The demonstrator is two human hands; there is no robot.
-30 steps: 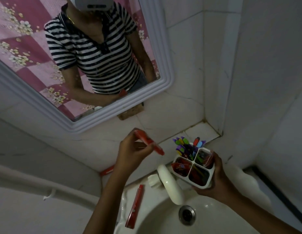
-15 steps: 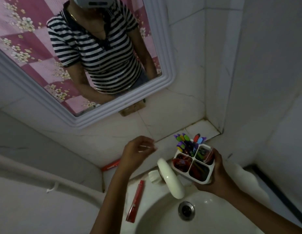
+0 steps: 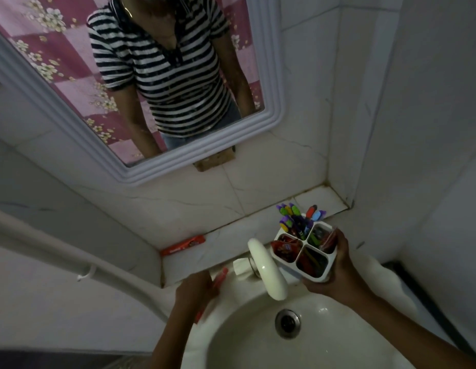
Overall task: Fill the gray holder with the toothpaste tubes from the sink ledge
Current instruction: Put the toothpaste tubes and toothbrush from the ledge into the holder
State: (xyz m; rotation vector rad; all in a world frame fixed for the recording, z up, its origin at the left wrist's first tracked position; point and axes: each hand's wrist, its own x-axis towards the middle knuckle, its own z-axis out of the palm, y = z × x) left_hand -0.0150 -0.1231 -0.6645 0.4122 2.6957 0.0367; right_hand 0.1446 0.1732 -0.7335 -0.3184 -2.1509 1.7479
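My right hand [image 3: 338, 272] grips the gray four-compartment holder [image 3: 320, 277] above the basin's right side. Red tubes and packets fill its compartments, and colourful toothbrushes [image 3: 295, 217] stand in the far one. My left hand [image 3: 197, 291], blurred, lies low over a red toothpaste tube [image 3: 222, 274] on the sink rim left of the faucet; the hand hides the tube's middle, and the grip is unclear. Another red toothpaste tube [image 3: 183, 245] lies on the tiled ledge against the wall.
The white faucet [image 3: 266, 272] juts over the white basin [image 3: 247, 342] between my hands, with the drain [image 3: 287, 320] below it. A white-framed mirror [image 3: 205, 158] hangs above the ledge. Tiled walls close in at the right corner.
My left hand, which held a red tube up a second ago, has dropped onto the tube on the sink rim. The holder stays in my right hand.
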